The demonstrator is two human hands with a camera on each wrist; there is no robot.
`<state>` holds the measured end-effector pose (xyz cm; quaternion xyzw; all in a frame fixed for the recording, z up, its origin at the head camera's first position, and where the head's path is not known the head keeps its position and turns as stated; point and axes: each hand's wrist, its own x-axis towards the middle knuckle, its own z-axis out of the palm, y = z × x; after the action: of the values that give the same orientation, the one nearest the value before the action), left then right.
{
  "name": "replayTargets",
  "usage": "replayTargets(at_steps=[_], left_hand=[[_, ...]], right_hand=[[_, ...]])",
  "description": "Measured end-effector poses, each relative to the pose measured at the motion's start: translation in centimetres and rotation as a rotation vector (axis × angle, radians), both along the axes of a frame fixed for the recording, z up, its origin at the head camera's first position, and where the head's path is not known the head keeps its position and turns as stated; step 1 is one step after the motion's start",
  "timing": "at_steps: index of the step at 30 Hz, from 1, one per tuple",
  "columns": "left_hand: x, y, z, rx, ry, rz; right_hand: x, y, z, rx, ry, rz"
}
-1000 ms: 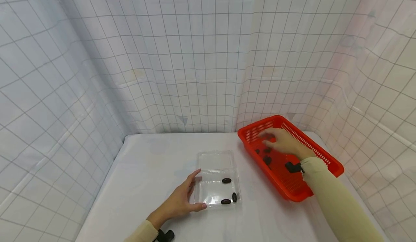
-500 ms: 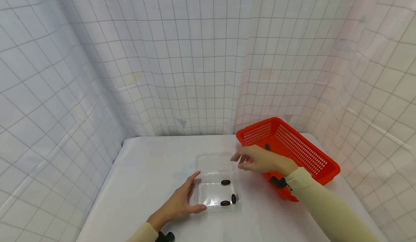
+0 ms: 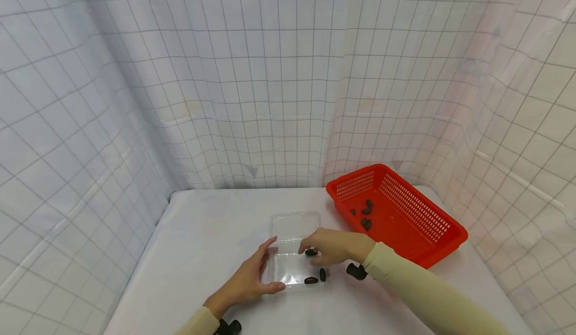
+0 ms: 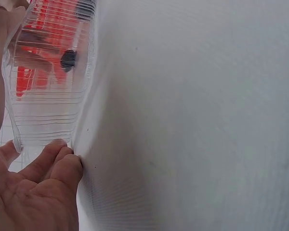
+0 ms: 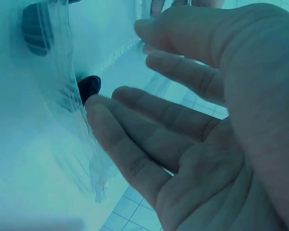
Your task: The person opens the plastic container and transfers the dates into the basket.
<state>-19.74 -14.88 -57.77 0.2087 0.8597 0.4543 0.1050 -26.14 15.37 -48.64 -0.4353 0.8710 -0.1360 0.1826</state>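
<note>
Your head view is evenly bright, with glare on the clear box (image 3: 286, 270); your left wrist view is greyer, the white cloth (image 4: 125, 154) softly shadowed; your right, tinted cyan.

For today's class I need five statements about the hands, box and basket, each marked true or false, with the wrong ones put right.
1. The red basket stands to the right of the clear box. True.
2. The lid is closed over the clear box. False: the lid lies open on the box's far side.
3. The left hand holds the clear box's left side. True.
4. The right hand is inside the red basket. False: the right hand is over the clear box.
5. Dark pieces lie in both containers. True.
</note>
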Motion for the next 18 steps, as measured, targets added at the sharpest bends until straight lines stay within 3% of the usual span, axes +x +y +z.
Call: replayTargets(at_steps=[6, 9, 15, 18], left_hand=[[0.0, -0.2, -0.1, -0.006, 0.008, -0.005], [0.1, -0.2, -0.1, -0.007, 0.004, -0.007], [0.0, -0.2, -0.2, 0.001, 0.012, -0.016], [-0.2, -0.1, -0.1, 0.009, 0.004, -0.022]], right_hand=[[0.6, -1.2, -0.5, 0.034, 0.006, -0.037], [0.5, -1.7, -0.7, 0.009, -0.003, 0.005], [-0.1, -2.7, -1.1, -0.066, -0.105, 0.066], [-0.4, -3.2, -1.5, -0.046, -0.092, 0.076]])
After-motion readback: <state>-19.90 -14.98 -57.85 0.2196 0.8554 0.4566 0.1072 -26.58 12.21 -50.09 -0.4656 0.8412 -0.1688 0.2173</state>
